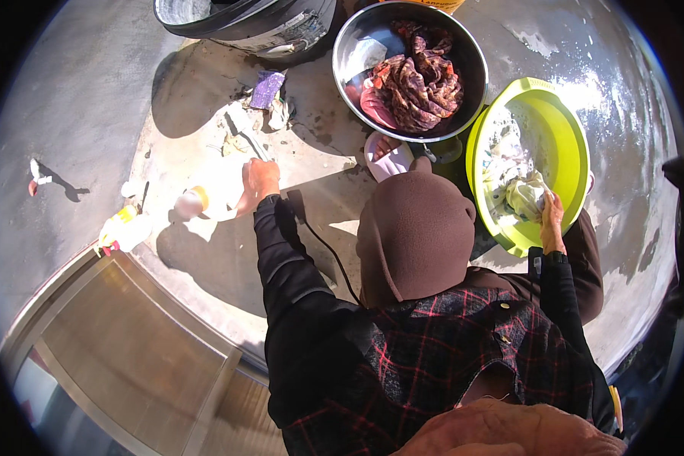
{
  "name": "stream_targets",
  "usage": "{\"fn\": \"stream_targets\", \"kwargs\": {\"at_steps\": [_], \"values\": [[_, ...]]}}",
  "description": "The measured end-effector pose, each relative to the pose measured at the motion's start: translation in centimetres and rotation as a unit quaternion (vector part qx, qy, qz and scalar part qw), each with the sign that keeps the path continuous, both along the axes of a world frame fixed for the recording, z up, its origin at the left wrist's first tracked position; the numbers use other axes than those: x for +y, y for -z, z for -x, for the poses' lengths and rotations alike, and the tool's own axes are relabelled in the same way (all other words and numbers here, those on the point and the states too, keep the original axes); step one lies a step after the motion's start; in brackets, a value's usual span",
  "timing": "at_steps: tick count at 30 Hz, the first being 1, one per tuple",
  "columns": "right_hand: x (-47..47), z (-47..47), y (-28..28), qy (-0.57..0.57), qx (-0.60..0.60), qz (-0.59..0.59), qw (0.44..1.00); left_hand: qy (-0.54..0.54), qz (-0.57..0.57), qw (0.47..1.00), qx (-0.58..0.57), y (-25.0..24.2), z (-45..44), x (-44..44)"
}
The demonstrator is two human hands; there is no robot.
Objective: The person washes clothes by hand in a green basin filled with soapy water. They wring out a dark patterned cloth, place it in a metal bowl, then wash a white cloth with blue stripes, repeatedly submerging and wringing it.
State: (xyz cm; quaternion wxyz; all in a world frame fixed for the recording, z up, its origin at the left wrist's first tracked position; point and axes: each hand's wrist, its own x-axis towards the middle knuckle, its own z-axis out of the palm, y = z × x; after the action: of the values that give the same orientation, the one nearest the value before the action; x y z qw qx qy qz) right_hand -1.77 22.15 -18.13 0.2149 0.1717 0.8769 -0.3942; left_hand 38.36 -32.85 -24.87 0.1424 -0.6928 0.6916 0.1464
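Note:
In a lime-green plastic basin (pixel 575 154) on the right, my right hand (pixel 553 219) is closed on wet, bunched pale cloth (pixel 525 196), with suds around it. My left hand (pixel 260 178) is low over the sunlit concrete at left, at the end of a pale, long-handled tool (pixel 241 121), perhaps a brush. Glare hides its fingers, so whether it grips the handle is unclear. A steel bowl (pixel 481 68) ahead holds dark patterned cloth (pixel 419 91) and pink cloth (pixel 376 105).
A large dark tub (pixel 273 34) stands upper left. Near it lies a purple scrubber or sponge (pixel 267 89). Left are an orange-and-white container (pixel 192 202), a bright bottle or bag (pixel 122 228) and a metal-framed panel (pixel 131 336). A black cord (pixel 333 256) runs beside a brown fleece-covered shape (pixel 416 239).

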Motion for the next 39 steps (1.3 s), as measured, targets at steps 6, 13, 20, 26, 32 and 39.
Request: {"fn": "stream_targets", "kwargs": {"at_steps": [6,13,20,26,32,39], "values": [[-0.6,0.0,0.1,-0.038,0.032,-0.024,0.998,-0.016,0.024,0.999,-0.017,1.2,1.5,0.1],[-0.1,0.1,0.5,-0.058,0.042,0.025,0.997,-0.032,0.003,0.999,-0.002,2.2,1.6,-0.1],[0.1,0.0,0.6,-0.07,0.047,0.029,0.996,0.005,-0.021,0.999,0.043,0.1,0.1,1.4],[0.8,-0.4,0.9,-0.058,0.051,0.064,0.995,0.004,-0.056,0.977,0.204,-3.0,-3.1,7.5],[1.7,-1.0,1.0,-0.046,0.041,0.073,0.995,-0.117,-0.241,0.914,0.306,-3.1,-7.2,17.7],[2.5,-1.9,0.8,-0.018,0.022,0.091,0.995,-0.168,-0.263,0.899,0.307,-5.5,-8.7,23.5]]}}
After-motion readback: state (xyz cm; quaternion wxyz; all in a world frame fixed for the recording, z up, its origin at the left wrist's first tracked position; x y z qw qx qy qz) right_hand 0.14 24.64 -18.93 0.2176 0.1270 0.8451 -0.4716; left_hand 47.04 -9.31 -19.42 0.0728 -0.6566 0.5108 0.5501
